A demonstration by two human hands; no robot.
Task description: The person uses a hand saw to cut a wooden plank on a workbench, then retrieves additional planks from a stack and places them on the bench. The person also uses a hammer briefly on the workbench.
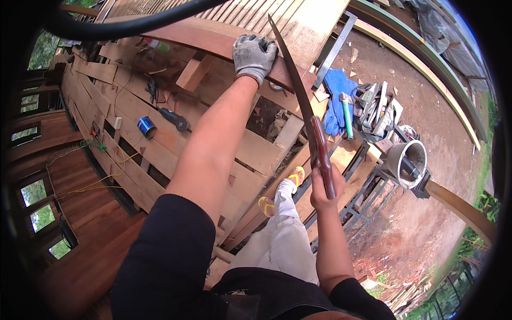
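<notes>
A grey work glove covers my left hand [255, 55], whose fingers are curled over the reddish-brown wooden board [213, 44] along the edge of the slatted wooden surface [290, 29]. My right hand [325, 188] is closed around the brown wooden handle of a hand saw [301, 88]. Its long dark blade points away from me and crosses the board's right end, just right of the glove. Blade teeth cannot be made out, nor whether the blade touches the wood.
Below lie loose planks [208, 133] with gaps, a blue can [146, 127] and a dark power tool [174, 119]. On the right are blue cloth [335, 98], a green-handled hammer [347, 117], a tool bag [373, 109] and a pale bucket [399, 165]. My sandalled feet [295, 175] stand on planks.
</notes>
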